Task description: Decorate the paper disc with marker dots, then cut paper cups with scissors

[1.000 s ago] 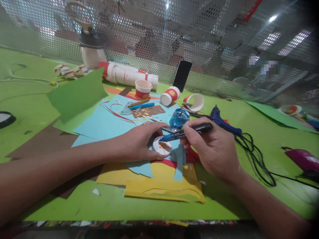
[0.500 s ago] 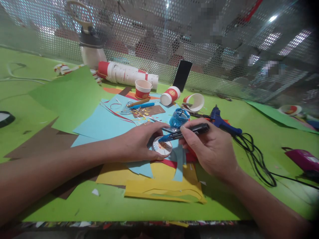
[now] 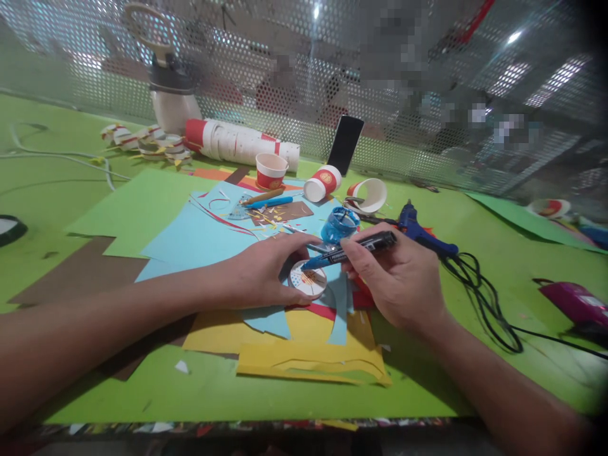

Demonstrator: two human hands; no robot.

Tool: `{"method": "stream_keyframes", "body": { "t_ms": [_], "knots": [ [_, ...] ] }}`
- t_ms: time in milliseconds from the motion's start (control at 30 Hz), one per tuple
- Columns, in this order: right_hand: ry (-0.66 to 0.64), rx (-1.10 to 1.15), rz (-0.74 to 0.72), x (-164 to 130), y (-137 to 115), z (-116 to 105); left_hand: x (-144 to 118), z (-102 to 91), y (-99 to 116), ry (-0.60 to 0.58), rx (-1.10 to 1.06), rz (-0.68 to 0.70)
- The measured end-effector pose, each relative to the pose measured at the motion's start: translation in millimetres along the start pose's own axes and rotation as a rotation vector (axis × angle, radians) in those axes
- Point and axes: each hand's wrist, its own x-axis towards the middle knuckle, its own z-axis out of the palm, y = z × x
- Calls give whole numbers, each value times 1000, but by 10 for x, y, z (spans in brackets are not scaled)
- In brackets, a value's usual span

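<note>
My left hand (image 3: 266, 272) grips a small white paper cup (image 3: 308, 280) that lies with its round base facing me; the base carries orange and dark marks. My right hand (image 3: 399, 278) holds a black marker with a blue tip (image 3: 351, 251), and the tip touches the top edge of the cup's base. Both hands rest over light blue paper (image 3: 199, 234), with yellow paper (image 3: 308, 354) nearer the table's front edge.
A blue glue gun (image 3: 420, 229) with a black cord (image 3: 484, 304) lies right of my right hand. Red-and-white cups (image 3: 270, 170), a stack of cups (image 3: 237, 140), a phone (image 3: 346, 144) and a white bottle (image 3: 171, 95) stand by the mesh wall. Green paper (image 3: 142, 209) lies at left.
The green sheet at the left, raised before, has dropped and now lies flat on the table. My hands, the cup and the marker have barely moved.
</note>
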Motion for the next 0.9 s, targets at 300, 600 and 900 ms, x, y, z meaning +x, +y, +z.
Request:
{"method": "stream_keyframes", "body": {
  "t_ms": [300,600,900],
  "knots": [
    [42,-1,-10,-6,-21,-62,-15,0,-20,15,4,12],
    [46,-13,-17,3,-24,-53,-12,-1,-5,20,3,12],
    [91,57,26,4,12,-84,-15,19,-38,29,40,72]
  ]
}}
